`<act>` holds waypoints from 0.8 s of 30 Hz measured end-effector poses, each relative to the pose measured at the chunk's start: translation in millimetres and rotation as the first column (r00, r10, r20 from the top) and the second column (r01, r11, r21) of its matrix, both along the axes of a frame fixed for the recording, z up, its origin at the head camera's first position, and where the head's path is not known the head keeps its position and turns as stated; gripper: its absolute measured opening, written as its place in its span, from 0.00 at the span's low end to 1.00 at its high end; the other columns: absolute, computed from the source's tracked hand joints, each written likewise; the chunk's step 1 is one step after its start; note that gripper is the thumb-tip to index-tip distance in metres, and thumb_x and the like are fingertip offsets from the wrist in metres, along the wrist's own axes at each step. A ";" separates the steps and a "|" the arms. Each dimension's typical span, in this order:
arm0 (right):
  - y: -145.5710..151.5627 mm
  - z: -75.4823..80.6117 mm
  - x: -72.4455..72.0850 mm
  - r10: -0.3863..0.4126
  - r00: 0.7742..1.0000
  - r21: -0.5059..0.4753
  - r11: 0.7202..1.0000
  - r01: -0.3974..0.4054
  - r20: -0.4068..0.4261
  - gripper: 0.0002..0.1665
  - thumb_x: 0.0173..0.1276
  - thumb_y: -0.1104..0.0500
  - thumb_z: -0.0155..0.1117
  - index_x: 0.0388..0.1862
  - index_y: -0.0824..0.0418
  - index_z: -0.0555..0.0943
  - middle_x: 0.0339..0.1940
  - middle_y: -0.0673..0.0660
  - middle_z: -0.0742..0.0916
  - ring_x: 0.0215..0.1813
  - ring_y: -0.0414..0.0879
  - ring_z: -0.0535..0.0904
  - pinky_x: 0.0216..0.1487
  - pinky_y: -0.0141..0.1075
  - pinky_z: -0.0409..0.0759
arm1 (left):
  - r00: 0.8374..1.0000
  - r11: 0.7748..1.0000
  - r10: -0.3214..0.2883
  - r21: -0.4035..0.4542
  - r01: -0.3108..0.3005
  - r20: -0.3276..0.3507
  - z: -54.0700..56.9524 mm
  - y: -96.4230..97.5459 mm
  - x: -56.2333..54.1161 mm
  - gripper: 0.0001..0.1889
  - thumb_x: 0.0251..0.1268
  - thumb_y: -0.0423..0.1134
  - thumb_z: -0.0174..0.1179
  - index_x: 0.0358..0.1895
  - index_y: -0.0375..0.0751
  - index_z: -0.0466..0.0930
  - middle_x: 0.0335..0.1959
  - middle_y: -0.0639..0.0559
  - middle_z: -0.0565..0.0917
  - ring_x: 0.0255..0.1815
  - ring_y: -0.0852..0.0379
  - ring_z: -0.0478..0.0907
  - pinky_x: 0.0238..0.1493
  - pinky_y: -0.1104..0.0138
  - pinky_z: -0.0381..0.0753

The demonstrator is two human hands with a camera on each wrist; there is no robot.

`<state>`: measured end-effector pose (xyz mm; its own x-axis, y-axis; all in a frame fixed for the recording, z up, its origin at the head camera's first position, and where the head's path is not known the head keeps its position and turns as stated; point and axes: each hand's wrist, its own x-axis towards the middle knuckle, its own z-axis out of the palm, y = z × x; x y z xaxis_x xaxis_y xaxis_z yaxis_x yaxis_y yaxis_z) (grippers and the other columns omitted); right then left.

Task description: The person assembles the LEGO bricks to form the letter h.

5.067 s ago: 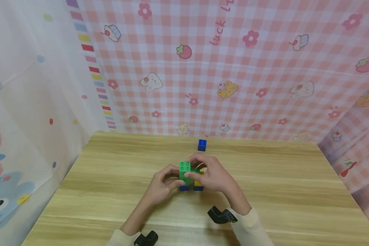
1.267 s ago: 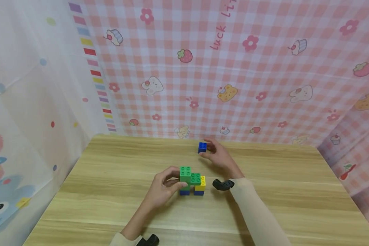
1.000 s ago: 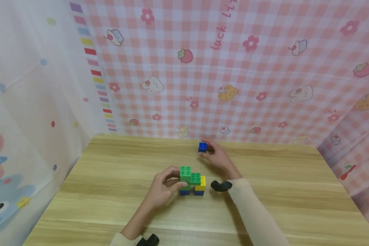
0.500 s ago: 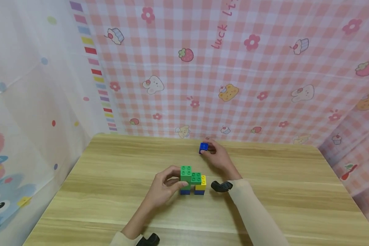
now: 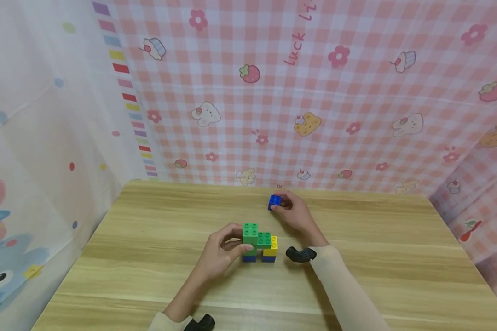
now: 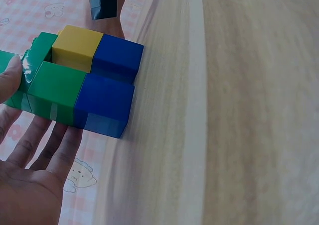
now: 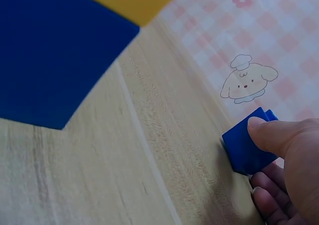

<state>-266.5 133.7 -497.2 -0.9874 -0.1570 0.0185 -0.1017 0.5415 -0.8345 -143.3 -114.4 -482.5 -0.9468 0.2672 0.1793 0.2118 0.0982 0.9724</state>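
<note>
A small assembly of toy building bricks (image 5: 250, 232) stands mid-table, with a tall green column and a yellow brick (image 5: 270, 250), each over a blue brick, joined by a green bridge piece. My left hand (image 5: 219, 250) holds the green column from the left, thumb in front and fingers behind. In the left wrist view the two blue bottom bricks (image 6: 103, 103) show plainly. Farther back, my right hand (image 5: 294, 211) pinches a single blue brick (image 5: 274, 201) between thumb and fingers. The right wrist view shows that blue brick (image 7: 249, 143) tilted, close over the table.
The wooden table (image 5: 170, 207) runs back to a pink checked cloth (image 5: 356, 92) hanging behind it. A white patterned cloth (image 5: 45, 138) hangs at the left. Black wrist cameras (image 5: 301, 254) sit on both sleeves.
My right hand has left the assembly, reached back to the single blue brick, gripped it and drawn it slightly nearer, tilting it. My left hand stays on the green column.
</note>
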 end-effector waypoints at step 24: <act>10.7 8.9 28.1 -0.020 1.000 -0.028 0.999 0.021 0.014 0.23 0.74 0.48 0.67 0.66 0.48 0.79 0.59 0.57 0.85 0.60 0.54 0.81 0.66 0.50 0.80 | 1.000 1.000 0.009 0.005 -0.009 0.020 0.7 1.2 0.7 0.15 0.64 0.38 0.72 0.52 0.52 0.83 0.52 0.49 0.85 0.57 0.52 0.83 0.62 0.65 0.84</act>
